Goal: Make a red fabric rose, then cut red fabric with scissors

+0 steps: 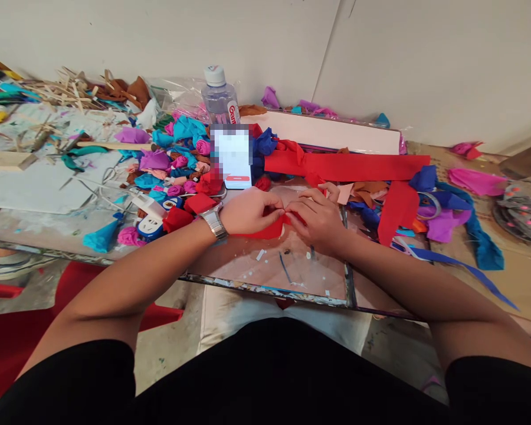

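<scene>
Together, two hands (244, 213) (321, 224) pinch one red piece (268, 229).

A thin, bright red piece (272, 229) (partly covered) is held crosswise, its lower edge nearly straight.

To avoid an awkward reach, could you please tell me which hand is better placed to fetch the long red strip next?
Probably the right hand: it is nearer the long red strip, which extends to the right. The left hand is nearer the phone. Both pinch a red piece.
</scene>
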Available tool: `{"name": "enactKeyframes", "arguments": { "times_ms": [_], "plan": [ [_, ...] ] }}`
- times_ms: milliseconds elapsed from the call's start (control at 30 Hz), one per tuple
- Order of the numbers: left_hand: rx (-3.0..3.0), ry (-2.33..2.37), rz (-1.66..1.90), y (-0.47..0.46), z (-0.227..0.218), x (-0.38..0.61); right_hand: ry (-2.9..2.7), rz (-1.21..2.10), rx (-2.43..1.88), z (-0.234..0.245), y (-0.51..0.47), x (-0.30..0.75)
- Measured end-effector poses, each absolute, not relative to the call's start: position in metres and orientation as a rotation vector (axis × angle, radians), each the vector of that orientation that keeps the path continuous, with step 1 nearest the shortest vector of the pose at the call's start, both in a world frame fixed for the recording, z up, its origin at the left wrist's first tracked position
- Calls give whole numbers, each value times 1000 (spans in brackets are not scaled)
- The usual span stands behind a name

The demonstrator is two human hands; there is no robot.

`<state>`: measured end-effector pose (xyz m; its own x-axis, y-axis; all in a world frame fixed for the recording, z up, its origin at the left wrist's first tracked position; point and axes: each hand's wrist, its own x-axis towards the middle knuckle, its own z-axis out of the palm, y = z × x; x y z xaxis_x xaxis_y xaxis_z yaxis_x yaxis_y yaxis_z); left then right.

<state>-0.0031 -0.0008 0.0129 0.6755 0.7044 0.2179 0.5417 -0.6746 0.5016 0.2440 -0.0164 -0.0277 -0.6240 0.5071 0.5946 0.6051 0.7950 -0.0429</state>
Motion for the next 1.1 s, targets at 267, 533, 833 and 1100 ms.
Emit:
{"name": "enactKeyframes", "arguments": {
  "times_ms": [267, 533, 833, 1100],
  "plan": [
    [2772, 1051, 533, -1, 8, -2, -2357, -256, -869, -24, -18, 241],
    [2872, 995, 558, 0, 5, -2, -2382, -210, -895, -25, -18, 240],
    [2984, 902, 643, 1, 6, -5, -2298, -156, -889, -24, -19, 239],
    [2985, 940, 647, 4, 1, -7, -2253, -187, -850, -31, -16, 241]
  ]
}}
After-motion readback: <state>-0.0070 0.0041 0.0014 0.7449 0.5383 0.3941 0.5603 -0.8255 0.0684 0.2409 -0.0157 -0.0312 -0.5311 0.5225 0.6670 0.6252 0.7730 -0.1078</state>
